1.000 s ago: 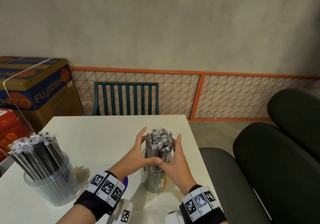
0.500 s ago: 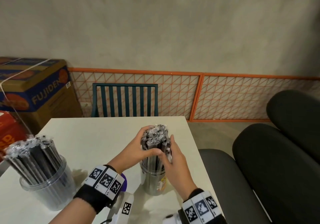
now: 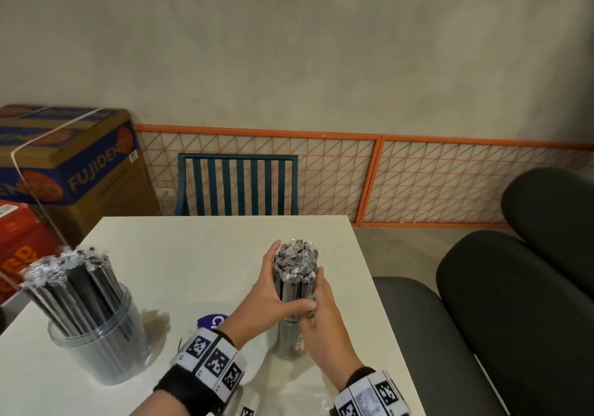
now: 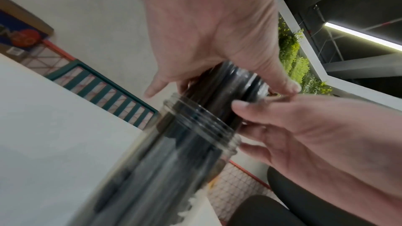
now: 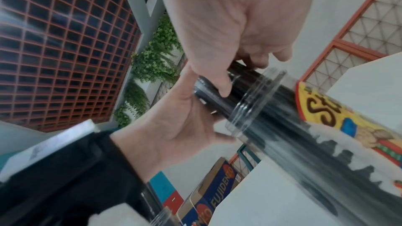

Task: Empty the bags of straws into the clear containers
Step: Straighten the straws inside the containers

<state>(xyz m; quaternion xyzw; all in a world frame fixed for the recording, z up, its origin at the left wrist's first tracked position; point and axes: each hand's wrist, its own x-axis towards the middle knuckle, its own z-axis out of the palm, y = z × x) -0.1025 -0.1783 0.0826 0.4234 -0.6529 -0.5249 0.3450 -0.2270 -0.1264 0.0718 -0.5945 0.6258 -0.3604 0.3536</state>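
Note:
A bundle of black wrapped straws (image 3: 295, 267) stands upright in a narrow clear container (image 3: 287, 341) near the table's right edge. My left hand (image 3: 273, 293) grips the bundle from the left, thumb across its front. My right hand (image 3: 321, 312) grips it from the right, just above the container's rim. In the left wrist view my left hand (image 4: 208, 40) curls round the straws (image 4: 224, 95) above the threaded rim (image 4: 195, 121). In the right wrist view my right hand (image 5: 228, 32) wraps the bundle (image 5: 217, 92). A wider clear container (image 3: 99, 345) full of straws (image 3: 74, 284) stands at the left.
Crumpled clear plastic (image 3: 299, 396) and a purple label (image 3: 213, 321) lie on the white table (image 3: 193, 255) near my wrists. A teal chair (image 3: 238, 184) stands behind the table, cardboard boxes (image 3: 64, 165) at the left, dark cushions (image 3: 514, 319) at the right.
Both hands went from cupping the bundle with straight fingers to gripping it tightly. The straws are squeezed into a narrower bunch.

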